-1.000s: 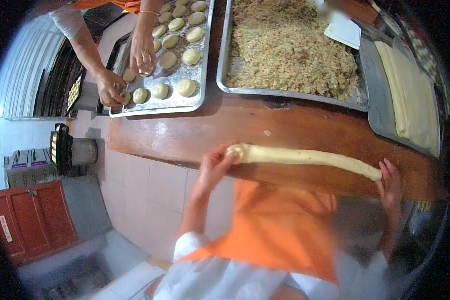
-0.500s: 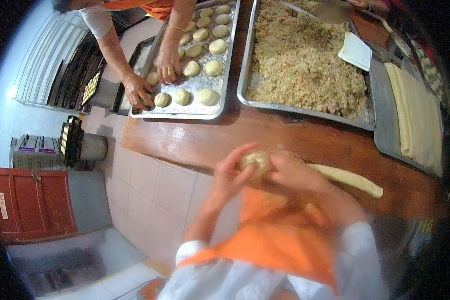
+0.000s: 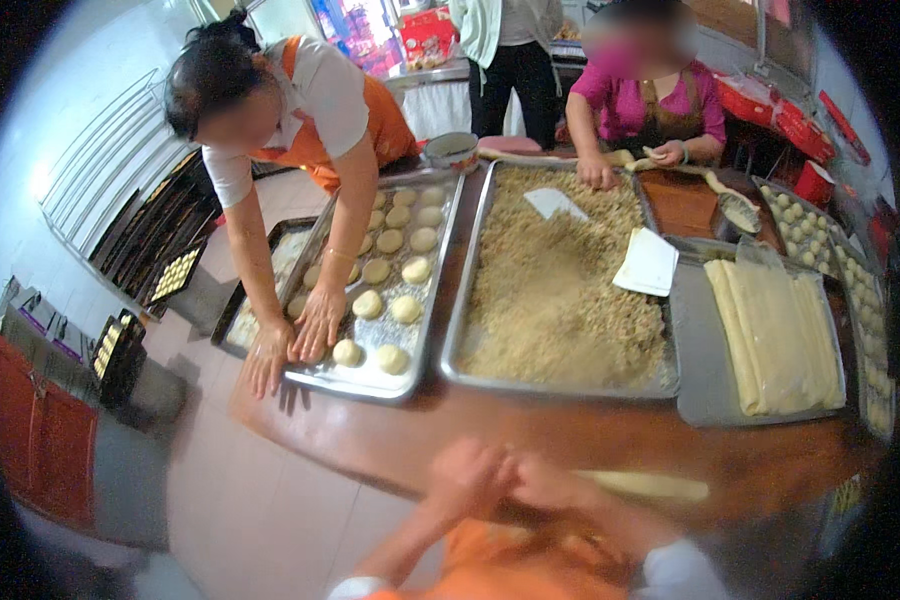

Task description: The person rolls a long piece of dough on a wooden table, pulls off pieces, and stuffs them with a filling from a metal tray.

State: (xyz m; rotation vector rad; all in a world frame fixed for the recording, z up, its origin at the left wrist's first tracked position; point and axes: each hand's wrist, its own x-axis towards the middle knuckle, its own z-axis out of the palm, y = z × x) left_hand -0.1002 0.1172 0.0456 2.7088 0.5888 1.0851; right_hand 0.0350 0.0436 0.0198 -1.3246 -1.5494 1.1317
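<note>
My left hand point(image 3: 467, 478) and my right hand point(image 3: 548, 482) meet in front of the orange apron, over the near edge of the wooden table. Both have their fingers curled in. Between them they hold the dough ball seen half a second earlier; the hands and blur now hide it. A pale dough strip point(image 3: 645, 486) lies on the table just right of my right hand. Beyond my hands stands a large metal tray point(image 3: 453, 365) heaped with crumbly filling point(image 3: 560, 290), with white scrapers point(image 3: 647, 262) on it.
At left, a co-worker presses both hands on a floured tray point(image 3: 365, 330) of round dough pieces. Another person sits across the filling. To the right, a grey tray point(image 3: 695, 340) bears folded dough sheets point(image 3: 780, 335); trays of dough balls point(image 3: 802, 225) stand beyond.
My view has tilted up, bringing the co-workers and far room into sight. My hands have closed together over the dough ball. The left co-worker's hands have come together at the tray's near corner.
</note>
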